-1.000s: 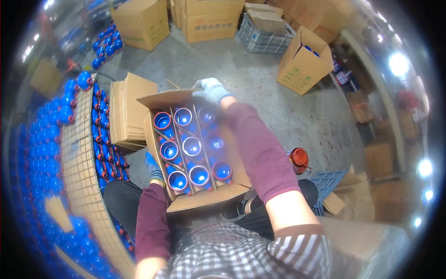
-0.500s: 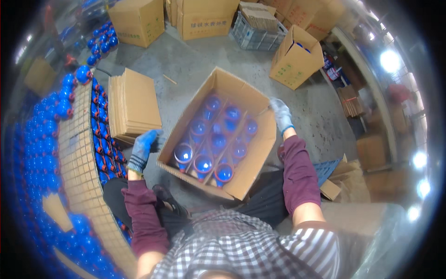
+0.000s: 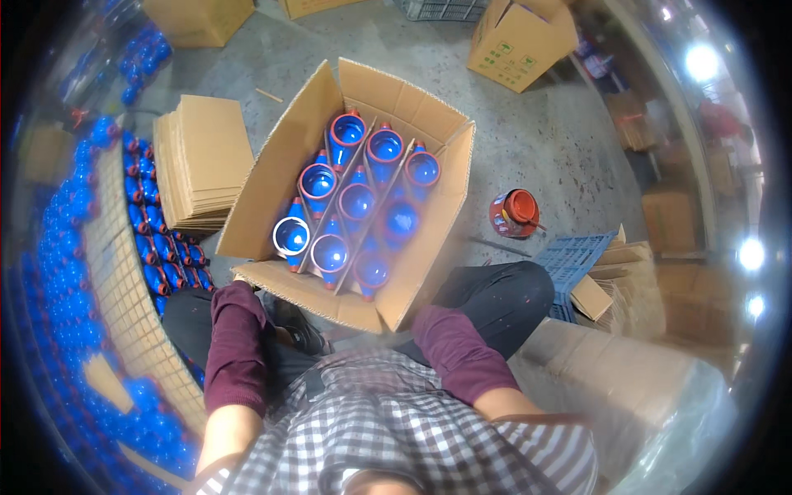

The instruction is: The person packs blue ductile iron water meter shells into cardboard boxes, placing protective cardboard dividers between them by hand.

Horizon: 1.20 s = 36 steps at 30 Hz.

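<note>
A flapped cardboard box (image 3: 272, 177), wide open at the top, is tilted before my knees. Inside stand several blue cone-shaped plastic pieces with round cups (image 3: 356, 202), most with red rims; one near the left has a white rim (image 3: 291, 237). Cardboard dividers (image 3: 351, 186) run slantwise between their rows. My left sleeve (image 3: 235, 342) reaches to the box's near left corner, and that hand is hidden under the edge. My right sleeve (image 3: 462, 351) ends at the near right side, where the box covers the hand. Neither hand's fingers show.
Stacked flat cardboard (image 3: 202, 161) stands left of the box, beside a mesh rack (image 3: 124, 305) and rows of blue pieces (image 3: 70, 247). To the right are a red paint pot (image 3: 520, 206) and blue crate (image 3: 569, 260). A closed-in carton (image 3: 524, 45) stands farther back.
The box has come nearer and left, tilting toward me. Both gloved hands, visible beside it before, have gone out of sight at its near edges. A red pot has come into view.
</note>
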Each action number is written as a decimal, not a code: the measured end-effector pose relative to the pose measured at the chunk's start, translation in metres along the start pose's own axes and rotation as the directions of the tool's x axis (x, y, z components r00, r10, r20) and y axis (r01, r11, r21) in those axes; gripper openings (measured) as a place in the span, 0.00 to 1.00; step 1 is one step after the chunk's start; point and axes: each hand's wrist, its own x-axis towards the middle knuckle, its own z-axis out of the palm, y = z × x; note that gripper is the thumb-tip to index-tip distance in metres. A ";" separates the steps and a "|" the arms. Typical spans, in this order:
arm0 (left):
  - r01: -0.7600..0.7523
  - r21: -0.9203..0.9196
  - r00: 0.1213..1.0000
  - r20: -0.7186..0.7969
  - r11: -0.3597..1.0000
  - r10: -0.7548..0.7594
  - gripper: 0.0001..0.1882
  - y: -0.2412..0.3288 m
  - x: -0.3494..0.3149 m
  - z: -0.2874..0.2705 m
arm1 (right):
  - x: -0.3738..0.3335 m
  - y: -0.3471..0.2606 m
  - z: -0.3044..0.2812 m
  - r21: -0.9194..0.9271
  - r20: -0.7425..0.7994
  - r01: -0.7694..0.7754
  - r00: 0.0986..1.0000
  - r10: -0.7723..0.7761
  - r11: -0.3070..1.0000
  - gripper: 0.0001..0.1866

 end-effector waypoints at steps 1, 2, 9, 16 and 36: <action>0.022 -0.027 0.999 0.034 0.999 -0.021 0.19 0.003 -0.001 -0.001 | -0.007 0.006 0.002 0.001 -0.004 0.007 1.000 -0.007 1.000 0.37; 0.046 -0.055 0.997 0.070 0.997 -0.042 0.19 0.010 -0.007 -0.007 | -0.007 0.006 0.006 0.000 -0.011 0.016 1.000 -0.016 1.000 0.37; 0.235 -0.225 0.934 0.320 0.946 -0.156 0.21 0.057 0.035 0.006 | -0.007 -0.004 0.015 0.000 -0.055 0.072 0.996 -0.072 0.997 0.35; 0.413 -0.397 0.777 0.622 0.820 -0.090 0.22 0.071 0.097 0.139 | 0.028 -0.021 0.029 -0.083 -0.055 0.233 0.970 -0.238 0.969 0.34; -0.564 0.429 0.823 0.226 0.705 0.521 0.19 0.388 -0.027 0.355 | 0.079 -0.255 0.161 -0.788 0.490 0.598 0.753 -0.439 0.148 0.17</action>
